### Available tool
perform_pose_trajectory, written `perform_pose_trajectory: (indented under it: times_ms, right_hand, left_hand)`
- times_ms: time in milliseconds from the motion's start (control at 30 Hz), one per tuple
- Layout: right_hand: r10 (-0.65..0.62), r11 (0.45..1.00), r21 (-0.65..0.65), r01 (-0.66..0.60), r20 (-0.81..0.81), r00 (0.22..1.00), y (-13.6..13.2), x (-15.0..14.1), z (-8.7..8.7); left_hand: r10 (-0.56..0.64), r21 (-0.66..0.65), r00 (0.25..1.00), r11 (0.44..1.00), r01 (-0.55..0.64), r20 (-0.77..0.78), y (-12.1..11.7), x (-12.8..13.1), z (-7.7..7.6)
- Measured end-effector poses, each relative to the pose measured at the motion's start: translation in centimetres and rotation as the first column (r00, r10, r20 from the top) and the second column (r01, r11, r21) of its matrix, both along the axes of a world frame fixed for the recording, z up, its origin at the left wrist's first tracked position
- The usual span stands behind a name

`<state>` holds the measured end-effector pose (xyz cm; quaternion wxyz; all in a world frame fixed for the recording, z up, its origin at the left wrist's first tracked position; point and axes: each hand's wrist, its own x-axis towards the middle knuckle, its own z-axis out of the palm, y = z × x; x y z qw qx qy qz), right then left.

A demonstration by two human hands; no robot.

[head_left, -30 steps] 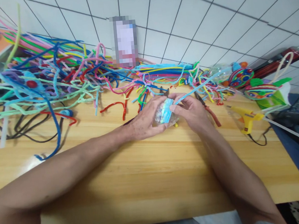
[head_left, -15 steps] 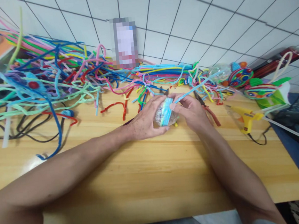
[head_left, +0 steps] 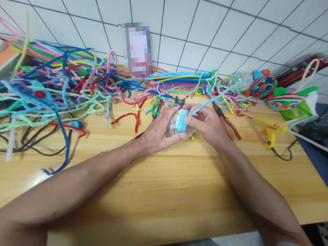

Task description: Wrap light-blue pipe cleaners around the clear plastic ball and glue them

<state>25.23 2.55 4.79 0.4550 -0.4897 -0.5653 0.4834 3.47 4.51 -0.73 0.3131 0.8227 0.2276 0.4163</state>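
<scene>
My left hand (head_left: 159, 131) is closed around a clear, round plastic ball (head_left: 172, 127), its thumb along the lower side. Light blue pipe cleaner is wrapped about the ball's middle as a band (head_left: 182, 120), with a thin pale green strip at one side. My right hand (head_left: 210, 126) pinches the light blue pipe cleaner (head_left: 217, 96) where it meets the band. From those fingers the strand's loose length runs up to the right. The right thumb presses on the band, and the ball's far side is hidden by the hands.
Tangled pipe cleaners (head_left: 88, 78) fill the table's back and left. To the right are red-handled pliers (head_left: 229, 123), a yellow hot glue gun (head_left: 271, 129) with its cord, another clear ball (head_left: 239, 80) and colourful decorated pieces (head_left: 284, 100). A phone (head_left: 138, 50) stands against the tiled wall.
The ball has turned slightly in my left hand. My right thumb has shifted left onto the blue band, and the strand's loose length lies a little lower. The view has moved slightly.
</scene>
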Motion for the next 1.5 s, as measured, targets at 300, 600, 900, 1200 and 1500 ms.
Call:
perform_pose_trajectory:
  times_ms: [300, 600, 900, 1200, 1500]
  right_hand:
    - [0.038, 0.995, 0.086, -0.041, 0.042, 0.998, -0.3, -0.1, 0.0]
    - [0.088, 0.996, 0.021, -0.091, 0.11, 0.99, -0.4, 0.6, 0.7]
    - [0.065, 0.996, 0.051, -0.071, 0.11, 0.992, -0.2, 0.7, 0.7]
    - [0.036, 0.992, 0.113, -0.053, 0.145, 0.989, -0.4, 0.6, 0.3]
    - [0.026, 0.993, 0.112, -0.041, 0.128, 0.991, -0.3, 0.3, -0.2]
  left_hand:
    - [0.055, -0.034, 0.998, 0.998, -0.055, -0.016, -0.2, 0.2, 0.4]
    - [0.028, 0.039, 0.999, 0.999, -0.029, 0.034, -0.1, 0.3, 0.1]
    - [0.017, 0.086, 0.999, 0.996, -0.021, 0.05, 0.0, 0.3, 0.0]
    - [-0.026, 0.089, 0.998, 0.996, 0.021, 0.054, 0.1, 0.4, -0.2]
    - [-0.007, 0.113, 0.999, 0.994, 0.002, 0.042, 0.1, 0.3, 0.0]
